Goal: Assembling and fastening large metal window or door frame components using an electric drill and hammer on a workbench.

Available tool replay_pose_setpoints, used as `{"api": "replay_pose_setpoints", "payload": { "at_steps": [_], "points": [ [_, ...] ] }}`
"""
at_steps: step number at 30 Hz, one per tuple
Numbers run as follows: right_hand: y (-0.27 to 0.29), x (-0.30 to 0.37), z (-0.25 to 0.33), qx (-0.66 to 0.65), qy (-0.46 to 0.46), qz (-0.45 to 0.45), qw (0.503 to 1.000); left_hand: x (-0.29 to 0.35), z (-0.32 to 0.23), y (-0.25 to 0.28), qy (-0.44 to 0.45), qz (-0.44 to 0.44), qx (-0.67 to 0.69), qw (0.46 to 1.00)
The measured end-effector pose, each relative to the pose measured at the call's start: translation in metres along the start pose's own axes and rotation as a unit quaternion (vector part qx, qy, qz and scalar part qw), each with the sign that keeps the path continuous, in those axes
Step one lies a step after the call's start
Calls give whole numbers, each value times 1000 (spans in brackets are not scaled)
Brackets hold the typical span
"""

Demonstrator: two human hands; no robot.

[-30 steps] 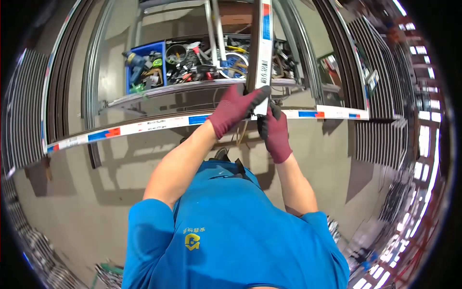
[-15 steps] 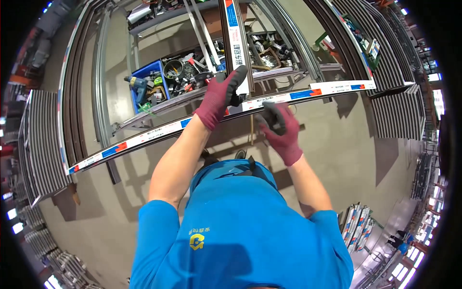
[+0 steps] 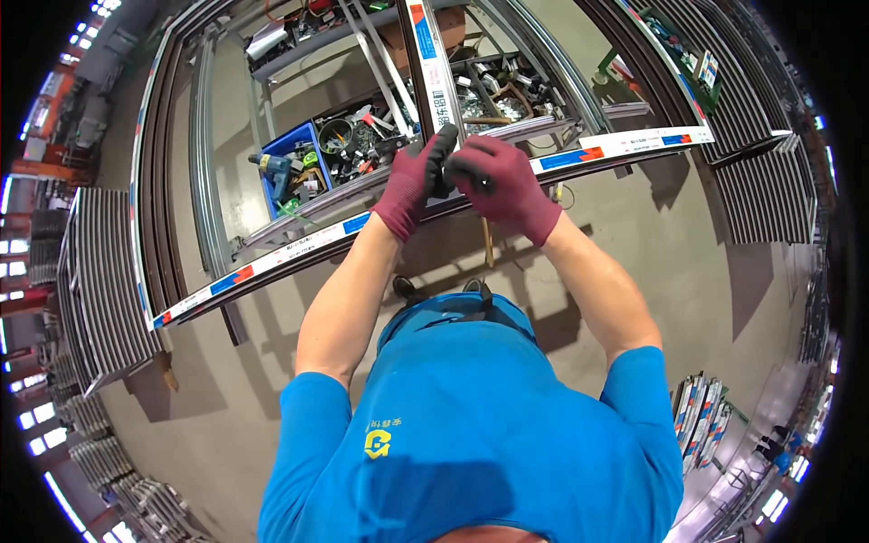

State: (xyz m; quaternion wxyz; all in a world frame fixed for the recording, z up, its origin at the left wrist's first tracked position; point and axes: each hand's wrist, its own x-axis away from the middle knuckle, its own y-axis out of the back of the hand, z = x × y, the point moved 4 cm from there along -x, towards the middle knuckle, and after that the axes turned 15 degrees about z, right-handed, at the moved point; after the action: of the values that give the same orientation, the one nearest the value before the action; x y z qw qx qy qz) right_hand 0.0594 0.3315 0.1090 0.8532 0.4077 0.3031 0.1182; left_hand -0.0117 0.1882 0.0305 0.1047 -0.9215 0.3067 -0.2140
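A large dark metal frame with protective film lies before me; its near rail point(image 3: 308, 244) carries white, blue and red film. A film-covered middle bar point(image 3: 438, 104) meets that rail. At this joint my left hand point(image 3: 412, 185), in a maroon glove with dark fingertips, is closed, its fingers against the end of the bar. Right beside it my right hand point(image 3: 507, 185), gloved alike, has its fingers curled in, almost touching the left fingertips. Whatever small thing the two hands pinch is hidden behind the gloves.
Below the frame stands a blue bin point(image 3: 269, 195) with a cordless drill point(image 3: 275, 169), next to trays of loose metal hardware point(image 3: 358, 149). Stacked metal profiles lie at the left point(image 3: 104, 281) and right point(image 3: 765, 204). A film-wrapped bundle point(image 3: 699, 421) is at the lower right.
My right hand has moved left and up from over the near rail to meet the left hand, its fingers curling in. The left hand stays at the joint.
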Motion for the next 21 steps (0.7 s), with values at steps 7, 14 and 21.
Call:
{"api": "replay_pose_setpoints", "payload": {
  "at_steps": [7,14,21],
  "points": [
    [-20,0,-50,-339,-210,-84,913,-5,-8,-7,-72,32,-26,997],
    [27,66,-86,-444,-274,-285,804,-30,6,-19,25,47,11,999],
    [-66,276,-66,-352,-425,-200,810,-85,19,-36,75,73,-32,994]
  ]
}}
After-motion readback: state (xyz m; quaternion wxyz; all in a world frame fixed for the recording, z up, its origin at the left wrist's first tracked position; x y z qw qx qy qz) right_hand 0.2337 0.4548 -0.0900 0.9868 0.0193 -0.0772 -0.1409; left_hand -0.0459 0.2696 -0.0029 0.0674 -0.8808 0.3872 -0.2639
